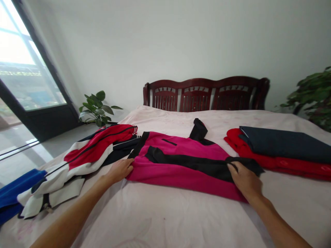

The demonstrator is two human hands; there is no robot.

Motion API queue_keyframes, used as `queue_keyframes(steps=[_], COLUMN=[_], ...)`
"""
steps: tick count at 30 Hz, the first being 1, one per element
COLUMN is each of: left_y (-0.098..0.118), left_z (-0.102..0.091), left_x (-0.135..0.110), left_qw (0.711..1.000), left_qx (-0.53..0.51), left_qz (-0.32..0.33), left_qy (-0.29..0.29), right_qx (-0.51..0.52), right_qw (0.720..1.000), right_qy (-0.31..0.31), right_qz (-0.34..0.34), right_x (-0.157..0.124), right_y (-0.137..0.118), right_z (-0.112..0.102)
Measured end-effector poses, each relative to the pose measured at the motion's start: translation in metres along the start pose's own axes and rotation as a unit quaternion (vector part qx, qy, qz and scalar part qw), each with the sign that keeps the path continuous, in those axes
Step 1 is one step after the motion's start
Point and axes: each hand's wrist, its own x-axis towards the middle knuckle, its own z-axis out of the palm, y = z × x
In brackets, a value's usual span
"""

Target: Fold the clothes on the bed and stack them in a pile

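A magenta and black jacket [178, 172] lies sideways across the bed, its hem to the left and its collar end to the right. One black sleeve is laid along its body, and the other sticks out at the far side. My left hand [121, 170] is closed on the jacket's near hem corner. At the shoulder end, my right hand [244, 179] pinches the black cloth between thumb and fingers. The fingertips of both hands are partly hidden by the cloth and the hands themselves.
Left of the jacket lies a loose red, white and navy jacket [90, 151], with a blue garment [20, 189] beyond it. Folded red cloth [287, 163] under a folded navy garment [284, 141] sits on the right. A wooden headboard [196, 91] stands behind the bed [165, 220], with plants either side.
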Motion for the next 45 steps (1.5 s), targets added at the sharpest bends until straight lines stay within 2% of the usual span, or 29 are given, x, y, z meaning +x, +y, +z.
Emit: queue_keyframes(steps=[3, 4, 5, 7, 9, 10, 12, 14, 18, 20, 22, 25, 27, 30, 32, 34, 37, 39, 42, 45], left_y=[0.012, 0.016, 0.019, 0.027, 0.035, 0.039, 0.049, 0.057, 0.063, 0.063, 0.061, 0.061, 0.063, 0.071, 0.077, 0.083, 0.088, 0.091, 0.094, 0.096], left_z=[0.016, 0.021, 0.025, 0.029, 0.032, 0.033, 0.037, 0.044, 0.056, 0.058, 0.057, 0.055, 0.052, 0.046, 0.041, 0.038, 0.039, 0.044, 0.053, 0.051], left_x=[0.019, 0.021, 0.021, 0.017, 0.010, 0.007, 0.002, -0.001, -0.004, -0.005, -0.005, -0.004, 0.000, 0.012, 0.026, 0.044, 0.072, 0.086, 0.097, 0.102], left_qw=[0.999, 0.998, 0.996, 0.990, 0.982, 0.979, 0.972, 0.969, 0.972, 0.973, 0.974, 0.973, 0.974, 0.973, 0.948, 0.904, 0.861, 0.837, 0.808, 0.769], left_qx=[0.037, 0.047, 0.057, 0.057, 0.014, -0.021, -0.085, -0.121, -0.129, -0.128, -0.130, -0.148, -0.165, -0.219, -0.315, -0.408, -0.472, -0.502, -0.542, -0.599], left_qz=[-0.012, -0.009, -0.001, 0.033, 0.085, 0.110, 0.148, 0.165, 0.168, 0.166, 0.162, 0.158, 0.142, 0.054, -0.045, -0.122, -0.169, -0.194, -0.220, -0.223], left_qy=[0.022, 0.041, 0.067, 0.127, 0.167, 0.171, 0.159, 0.136, 0.106, 0.101, 0.094, 0.079, 0.067, 0.043, 0.010, -0.031, -0.082, -0.094, -0.073, -0.014], right_qx=[-0.043, -0.057, -0.072, -0.102, -0.100, -0.082, -0.030, 0.001, -0.029, -0.051, -0.043, 0.085, 0.204, 0.284, 0.303, 0.337, 0.389, 0.395, 0.375, 0.346], right_qw=[0.996, 0.995, 0.994, 0.990, 0.980, 0.975, 0.969, 0.961, 0.950, 0.946, 0.952, 0.978, 0.972, 0.957, 0.952, 0.941, 0.917, 0.909, 0.910, 0.919], right_qy=[-0.078, -0.082, -0.067, 0.002, 0.073, 0.088, 0.063, 0.002, -0.072, -0.101, -0.104, -0.016, 0.029, 0.003, -0.010, 0.005, 0.038, 0.046, 0.014, -0.031], right_qz=[-0.017, -0.029, -0.046, -0.093, -0.155, -0.185, -0.238, -0.277, -0.302, -0.303, -0.285, -0.188, -0.111, -0.064, -0.047, -0.035, -0.078, -0.126, -0.177, -0.188], right_x=[0.001, 0.000, -0.001, -0.003, -0.004, -0.005, -0.008, -0.015, -0.025, -0.023, -0.016, -0.004, 0.000, -0.002, -0.006, -0.011, -0.020, -0.027, -0.037, -0.041], right_y=[0.001, 0.001, -0.001, -0.010, -0.028, -0.040, -0.068, -0.094, -0.124, -0.127, -0.127, -0.125, -0.122, -0.112, -0.102, -0.095, -0.091, -0.091, -0.089, -0.078], right_z=[0.011, 0.013, 0.014, 0.012, 0.010, 0.009, 0.010, 0.015, 0.026, 0.026, 0.021, 0.008, 0.002, 0.006, 0.014, 0.022, 0.028, 0.029, 0.031, 0.036])
